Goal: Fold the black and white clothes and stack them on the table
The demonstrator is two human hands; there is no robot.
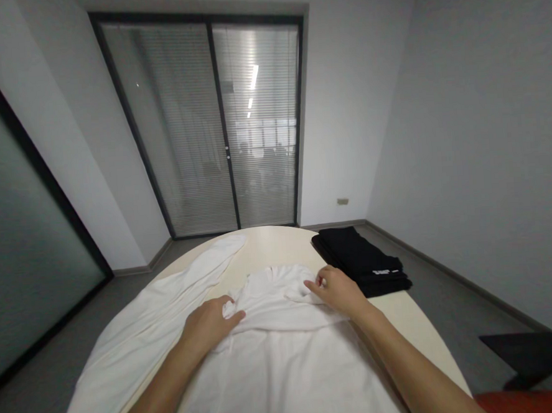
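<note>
A white long-sleeved garment [276,362] lies spread over a round cream table [278,247]. One sleeve [187,280] stretches out to the far left. My left hand [211,322] rests on the cloth near the collar, fingers curled and pinching a fold. My right hand [337,290] lies on the cloth at the right of the collar, its fingers closed on a bit of the fabric.
A stack of folded black clothes [361,260] sits at the table's far right edge. Beyond the table are glass doors with blinds [219,129]. A dark surface [537,349] and an orange seat [531,403] show at the lower right.
</note>
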